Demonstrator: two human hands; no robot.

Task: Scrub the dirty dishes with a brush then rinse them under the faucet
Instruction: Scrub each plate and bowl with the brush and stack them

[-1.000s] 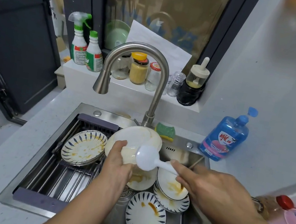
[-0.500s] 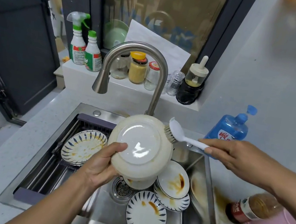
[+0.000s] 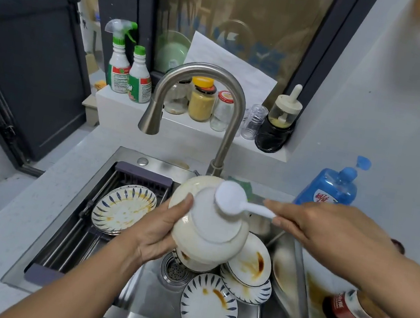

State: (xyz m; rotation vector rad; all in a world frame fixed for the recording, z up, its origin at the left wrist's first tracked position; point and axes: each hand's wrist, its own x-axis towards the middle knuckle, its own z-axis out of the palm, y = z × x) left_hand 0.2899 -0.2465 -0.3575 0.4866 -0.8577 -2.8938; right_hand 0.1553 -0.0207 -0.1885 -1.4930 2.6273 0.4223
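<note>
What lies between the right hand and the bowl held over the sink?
The white brush: the right hand grips its handle, and its head rests on the base of the upturned bowl. Head view.

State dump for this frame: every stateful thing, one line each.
faucet, no water running
bowl, upturned, base toward camera, gripped by left hand
brush, head on bowl's base, handle held by right hand
plate on rack, dirty, lying flat
plates in sink, sauce-stained, overlapping
brown bottle, lying on its side, spill beside it
</note>
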